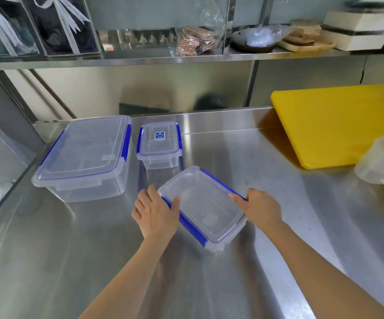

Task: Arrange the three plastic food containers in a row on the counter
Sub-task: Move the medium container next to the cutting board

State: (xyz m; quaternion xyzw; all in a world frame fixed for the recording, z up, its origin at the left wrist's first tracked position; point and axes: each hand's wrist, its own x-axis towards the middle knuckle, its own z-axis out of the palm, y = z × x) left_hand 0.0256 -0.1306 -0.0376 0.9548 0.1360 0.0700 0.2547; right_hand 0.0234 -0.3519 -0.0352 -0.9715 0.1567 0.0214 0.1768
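Hands: left hand (156, 212) and right hand (258, 207) clamped the medium container (206, 208), tilted.
Surroundings: behind it stood the small container (160, 145) and large container (87, 157); a yellow cutting board (333, 125) lay farther right.
Materials: clear plastic, blue clips, steel desk (48, 261).

The desk (267, 226) carries three clear blue-clipped containers, large (82, 157), small (159, 143) and medium (203, 208), plus one yellow cutting board (336, 125).

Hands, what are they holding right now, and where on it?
Both hands, left and right, grip the medium container by its opposite blue-clipped long sides.
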